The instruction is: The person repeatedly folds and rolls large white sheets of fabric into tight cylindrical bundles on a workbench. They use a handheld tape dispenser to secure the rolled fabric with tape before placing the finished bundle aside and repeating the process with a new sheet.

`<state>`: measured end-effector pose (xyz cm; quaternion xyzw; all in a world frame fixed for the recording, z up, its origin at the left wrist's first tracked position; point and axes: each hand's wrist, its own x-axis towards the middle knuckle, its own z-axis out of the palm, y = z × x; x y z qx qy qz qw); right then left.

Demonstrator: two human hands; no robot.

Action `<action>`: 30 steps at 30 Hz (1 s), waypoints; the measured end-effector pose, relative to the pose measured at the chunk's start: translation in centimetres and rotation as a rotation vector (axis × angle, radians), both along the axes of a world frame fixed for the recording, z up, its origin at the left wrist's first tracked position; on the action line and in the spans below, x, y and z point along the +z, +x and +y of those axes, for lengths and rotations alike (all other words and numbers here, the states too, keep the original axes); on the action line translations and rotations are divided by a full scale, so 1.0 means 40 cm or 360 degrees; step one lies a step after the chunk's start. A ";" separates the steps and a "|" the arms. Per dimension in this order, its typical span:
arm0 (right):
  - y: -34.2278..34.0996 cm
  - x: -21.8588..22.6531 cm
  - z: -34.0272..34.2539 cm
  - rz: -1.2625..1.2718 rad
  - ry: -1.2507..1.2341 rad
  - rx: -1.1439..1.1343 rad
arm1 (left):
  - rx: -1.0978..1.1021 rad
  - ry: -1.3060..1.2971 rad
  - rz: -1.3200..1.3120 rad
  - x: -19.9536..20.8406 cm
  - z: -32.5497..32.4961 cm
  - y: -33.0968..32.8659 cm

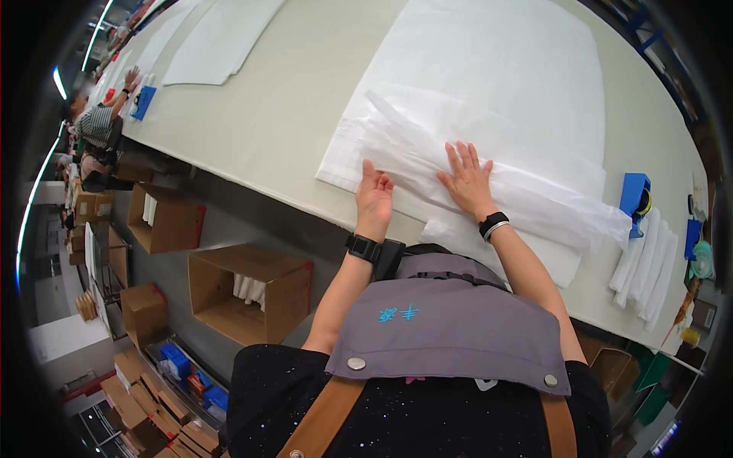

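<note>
A large thin white sheet (489,72), which looks like soft film or tissue, lies on the pale table in front of me. Its near part is gathered into a loose, wrinkled fold (534,202) running from left to right. My right hand (468,183) rests flat on this fold, fingers spread. At the fold's left end is my left hand (374,200), palm turned inward and fingers loosely bent, with nothing visible between them. More white layers (561,259) stick out toward me, partly hidden by my right forearm.
Several rolled white bundles (645,267) lie at the right beside a blue tape dispenser (634,195). Flat white sheets (221,46) lie at the far left. Left of the table stand cardboard boxes (221,305). Another person (95,126) works at the table farther left.
</note>
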<state>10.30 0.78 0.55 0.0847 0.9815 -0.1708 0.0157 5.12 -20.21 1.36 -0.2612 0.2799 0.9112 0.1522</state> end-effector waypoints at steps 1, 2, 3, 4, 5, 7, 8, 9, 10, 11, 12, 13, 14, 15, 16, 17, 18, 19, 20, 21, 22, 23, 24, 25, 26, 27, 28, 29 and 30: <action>0.001 0.002 0.000 0.0004 0.0000 -0.0001 | -0.0110 -0.0039 0.0032 -0.006 0.002 -0.008; 0.000 0.007 -0.004 0.0010 0.0003 0.0013 | -0.0205 -0.0074 0.0066 -0.030 0.000 -0.017; -0.004 0.009 -0.008 0.0002 -0.0006 0.0027 | -0.0302 -0.0110 0.0103 -0.056 -0.002 -0.028; -0.008 0.011 -0.014 -0.0006 -0.0015 0.0041 | -0.0177 -0.0030 -0.0026 -0.081 -0.004 -0.032; -0.008 0.004 -0.004 -0.0020 -0.0015 0.0015 | -0.0102 0.0076 -0.0021 -0.063 0.022 -0.033; 0.000 -0.009 0.014 -0.0007 -0.0041 -0.0016 | 0.0037 0.0270 -0.0016 0.005 0.070 -0.018; 0.000 -0.005 0.010 0.0002 -0.0056 -0.0002 | -0.0015 0.0398 0.0090 -0.005 0.072 -0.014; 0.000 -0.001 0.006 0.0006 -0.0064 0.0008 | -0.0069 0.0526 0.0196 -0.015 0.074 -0.011; -0.001 0.002 0.000 0.0010 -0.0072 0.0018 | -0.0124 0.0654 0.0302 -0.025 0.076 -0.009; -0.003 0.005 -0.001 0.0013 -0.0076 0.0027 | -0.0255 0.0490 0.0318 -0.033 0.084 -0.008; -0.003 0.009 -0.002 0.0000 -0.0056 0.0046 | -0.0384 0.0325 0.0334 -0.041 0.093 -0.006; -0.001 0.014 -0.003 -0.0013 -0.0036 0.0065 | -0.0511 0.0158 0.0350 -0.049 0.101 -0.007; 0.002 0.014 0.002 -0.0028 -0.0014 0.0072 | -0.0458 0.0138 0.0378 -0.044 0.116 -0.014; 0.003 0.006 0.007 -0.0005 0.0000 0.0089 | -0.0498 -0.0047 0.0492 -0.039 0.128 -0.025; 0.003 -0.004 0.008 0.0018 0.0013 0.0106 | -0.0535 -0.0232 0.0607 -0.033 0.140 -0.036; 0.001 -0.001 0.007 0.0038 0.0025 0.0134 | -0.0560 -0.0421 0.0718 -0.030 0.148 -0.042; 0.000 0.003 0.009 -0.0115 0.0143 0.0188 | -0.0804 -0.0614 0.0915 -0.027 0.158 -0.044; -0.002 0.007 0.010 -0.0268 0.0261 0.0243 | -0.1047 -0.0809 0.1110 -0.024 0.174 -0.041; 0.004 -0.009 0.017 -0.0344 0.0154 0.0235 | -0.1288 -0.1001 0.1302 -0.020 0.195 -0.035; 0.013 -0.026 0.027 -0.0423 0.0049 0.0207 | -0.1132 -0.1501 0.1981 0.001 0.234 -0.021; 0.043 -0.098 0.056 -0.0412 -0.0278 0.0097 | -0.1096 -0.1794 0.2429 0.025 0.270 -0.007; 0.044 -0.088 0.058 -0.0429 -0.0366 0.0112 | -0.1005 -0.2131 0.2852 0.031 0.281 -0.002; 0.047 -0.077 0.059 -0.0449 -0.0455 0.0124 | -0.1060 -0.2188 0.2924 0.019 0.281 -0.003; 0.050 -0.061 0.079 -0.0503 -0.0296 0.0214 | -0.1116 -0.2243 0.2997 0.004 0.279 -0.004; 0.051 -0.017 0.087 -0.0560 -0.0138 0.0293 | -0.1181 -0.2286 0.3073 -0.013 0.281 -0.007; 0.069 0.006 0.105 -0.0540 -0.0145 0.0290 | -0.1173 -0.2322 0.3117 -0.007 0.282 -0.005; 0.098 0.025 0.130 -0.0521 -0.0153 0.0286 | -0.1165 -0.2357 0.3161 -0.003 0.278 0.000; 0.133 0.044 0.153 -0.0505 -0.0159 0.0280 | -0.1157 -0.2388 0.3205 0.003 0.276 0.007; 0.169 0.059 0.168 -0.0307 0.0111 0.0141 | -0.1216 -0.2505 0.3162 0.000 0.275 0.012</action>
